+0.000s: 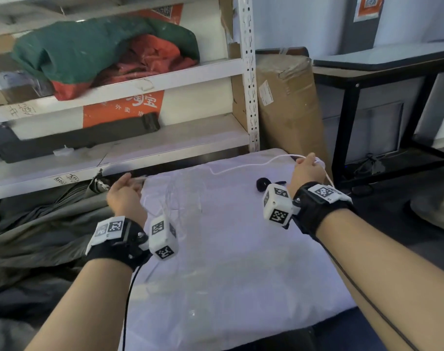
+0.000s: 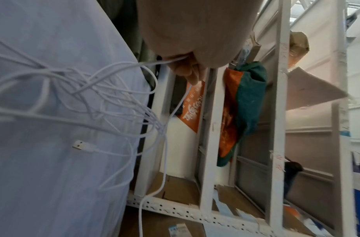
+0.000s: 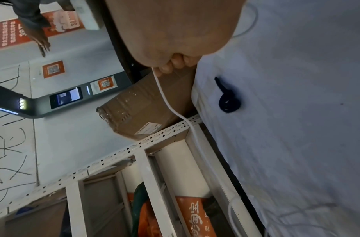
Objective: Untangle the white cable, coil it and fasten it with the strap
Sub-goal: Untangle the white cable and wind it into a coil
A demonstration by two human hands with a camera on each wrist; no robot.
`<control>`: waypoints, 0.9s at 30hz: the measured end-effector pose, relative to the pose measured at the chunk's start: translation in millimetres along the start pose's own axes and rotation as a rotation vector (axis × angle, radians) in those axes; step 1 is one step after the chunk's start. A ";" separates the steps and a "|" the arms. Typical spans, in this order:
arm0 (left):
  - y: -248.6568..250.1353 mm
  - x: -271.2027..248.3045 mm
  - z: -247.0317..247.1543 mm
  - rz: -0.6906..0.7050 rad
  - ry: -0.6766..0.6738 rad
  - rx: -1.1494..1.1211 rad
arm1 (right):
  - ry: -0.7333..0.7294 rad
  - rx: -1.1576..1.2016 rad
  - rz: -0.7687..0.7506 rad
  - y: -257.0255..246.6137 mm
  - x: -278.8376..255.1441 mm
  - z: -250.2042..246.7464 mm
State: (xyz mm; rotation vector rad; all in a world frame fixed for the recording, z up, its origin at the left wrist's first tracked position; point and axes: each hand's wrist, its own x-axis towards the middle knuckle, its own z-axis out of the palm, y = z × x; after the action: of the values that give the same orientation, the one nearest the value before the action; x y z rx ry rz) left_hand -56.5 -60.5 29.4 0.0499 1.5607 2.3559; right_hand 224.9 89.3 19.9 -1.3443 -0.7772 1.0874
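Observation:
The white cable [image 1: 243, 167] stretches across the far side of the white cloth [image 1: 241, 262] between my two raised hands. My left hand [image 1: 123, 192] pinches it near the cloth's left edge, and a tangle of white cable loops [image 2: 98, 102] with a USB plug [image 2: 78, 144] hangs below that hand. At the far right corner my right hand [image 1: 308, 171] grips the white cable [image 3: 165, 96] in curled fingers [image 3: 169, 68]. The black strap [image 1: 264, 184], rolled into a small ring with a tail, lies on the cloth just left of my right hand; it shows as the black strap [image 3: 228, 99] in the right wrist view.
A white metal shelf rack [image 1: 250, 72] stands behind the cloth, holding a green and red bundle [image 1: 101, 51] and an orange sign. A tall cardboard parcel [image 1: 289, 105] leans at the back right beside a black-framed table [image 1: 383, 72]. Grey fabric [image 1: 46, 236] is heaped on the left.

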 end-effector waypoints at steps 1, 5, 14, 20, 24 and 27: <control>-4.6 -0.2 -5.0 -0.001 0.027 0.023 | 0.000 -0.024 0.003 -1.4 -0.2 -2.3; -21.3 4.3 -21.5 -0.020 -0.039 0.318 | -0.135 0.041 0.012 -3.3 -4.0 4.4; -13.9 -28.0 -4.6 0.616 -0.283 1.287 | -0.811 -0.024 0.120 -6.9 -42.8 21.5; -16.4 -67.7 20.9 0.673 -1.038 1.165 | -1.131 -0.190 0.193 -3.3 -57.0 28.3; -20.1 -80.5 31.3 0.354 -1.188 0.952 | -1.300 -0.256 0.279 -9.1 -67.6 27.3; -18.4 -69.5 27.3 0.266 -1.133 0.815 | -1.413 -0.292 0.387 -13.0 -67.7 21.0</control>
State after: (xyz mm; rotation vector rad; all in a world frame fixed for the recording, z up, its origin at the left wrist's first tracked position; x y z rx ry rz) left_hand 19.3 -48.9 33.8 1.5070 1.6964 1.1443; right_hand 184.3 35.4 45.2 -0.7874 -1.7597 2.3377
